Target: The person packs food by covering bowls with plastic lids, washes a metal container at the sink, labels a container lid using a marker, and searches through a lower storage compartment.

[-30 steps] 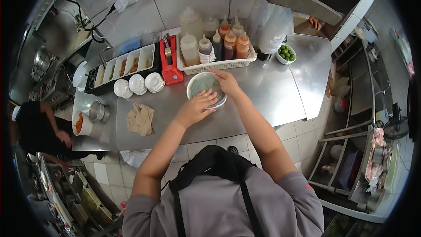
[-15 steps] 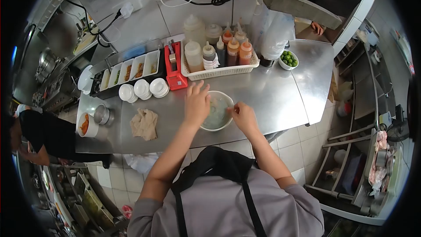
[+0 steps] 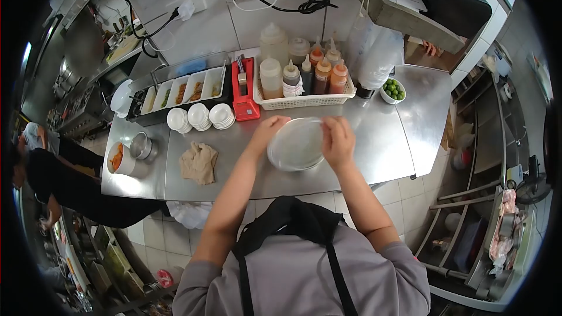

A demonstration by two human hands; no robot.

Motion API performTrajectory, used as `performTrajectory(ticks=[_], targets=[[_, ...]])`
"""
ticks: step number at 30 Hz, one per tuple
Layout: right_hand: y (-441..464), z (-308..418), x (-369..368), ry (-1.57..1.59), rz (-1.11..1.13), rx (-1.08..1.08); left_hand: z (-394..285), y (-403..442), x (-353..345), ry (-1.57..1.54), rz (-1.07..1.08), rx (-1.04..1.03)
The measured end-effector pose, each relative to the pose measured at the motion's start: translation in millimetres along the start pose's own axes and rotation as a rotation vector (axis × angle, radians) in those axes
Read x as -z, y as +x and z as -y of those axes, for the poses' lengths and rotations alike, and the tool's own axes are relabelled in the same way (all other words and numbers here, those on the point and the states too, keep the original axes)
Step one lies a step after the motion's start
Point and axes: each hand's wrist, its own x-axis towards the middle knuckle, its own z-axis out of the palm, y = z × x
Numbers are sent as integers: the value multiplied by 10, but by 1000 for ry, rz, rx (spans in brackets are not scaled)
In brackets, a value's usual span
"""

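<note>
On the broad, shiny steel counter [image 3: 374, 146], a round white bowl [image 3: 314, 167] sits mid-frame under a translucent disc-shaped lid [image 3: 295, 145], probably light, flexible, best held by its edge, which the right hand [image 3: 339, 145] pinches, the left hand [image 3: 266, 134] touching, its grip unclear.

One head-worn view faces forward and down.

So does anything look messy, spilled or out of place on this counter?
Nothing serious. The beige cloth lies crumpled on the counter rather than folded, and the black cord hangs in a bunched tangle on the wall. I see no obvious spill.
</note>
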Motion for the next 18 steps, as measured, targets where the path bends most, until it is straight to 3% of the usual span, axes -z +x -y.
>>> performTrajectory(ticks=[1, 4, 5, 7, 11, 14, 18], targets=[[28, -32, 53, 10, -43, -10, -11, -15, -13, 236, 16, -161], [236, -317, 94, 5, -14, -331, 124, 133, -17, 211, -138, -37], [237, -461, 54, 41, 81, -432, 96, 143, -47, -24, -220, 129], [121, -726, -99, 114, 270, -634, -28, 122, -43, -105, -252, 134], [-52, -741, -398, 59, 539, -603, -179, 138, -104, -181, -264, 100], [-102, -678, -459, -69, 625, -487, 49, 187, -21, 473, -127, 40], [-124, -646, -447, -57, 685, -504, -206, -43, -174, 897, -3, -74]])
